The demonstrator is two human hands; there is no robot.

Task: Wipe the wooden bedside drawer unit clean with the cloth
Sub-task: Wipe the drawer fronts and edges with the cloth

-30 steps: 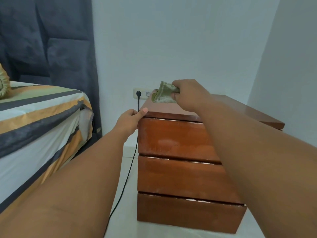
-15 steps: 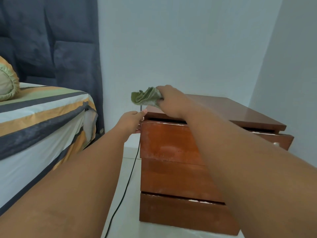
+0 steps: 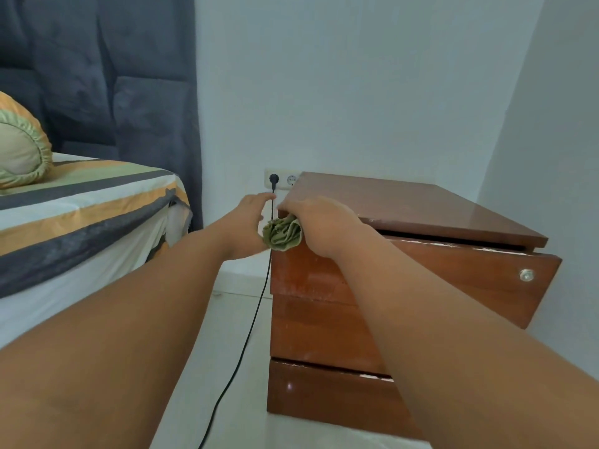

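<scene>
The wooden bedside drawer unit (image 3: 405, 209) stands against the white wall, three drawers high. Its top drawer (image 3: 470, 270) is pulled out a little and has a round metal knob (image 3: 525, 275). My right hand (image 3: 319, 226) grips a bunched green cloth (image 3: 282, 233) at the unit's near left top corner, against the left edge of the top drawer. My left hand (image 3: 248, 222) is just left of that corner with fingers stretched forward, beside the black cable; whether it touches the unit's side is hidden.
A black cable (image 3: 249, 328) runs from a wall socket (image 3: 281, 180) down to the white floor left of the unit. A bed with striped sheet (image 3: 84, 202) and a pillow (image 3: 22, 150) is at left, with a dark padded headboard (image 3: 97, 76) behind.
My right hand brought the cloth down from the top's left edge to the upper left corner of the drawer front. My left hand reached further forward. The top drawer came out a little.
</scene>
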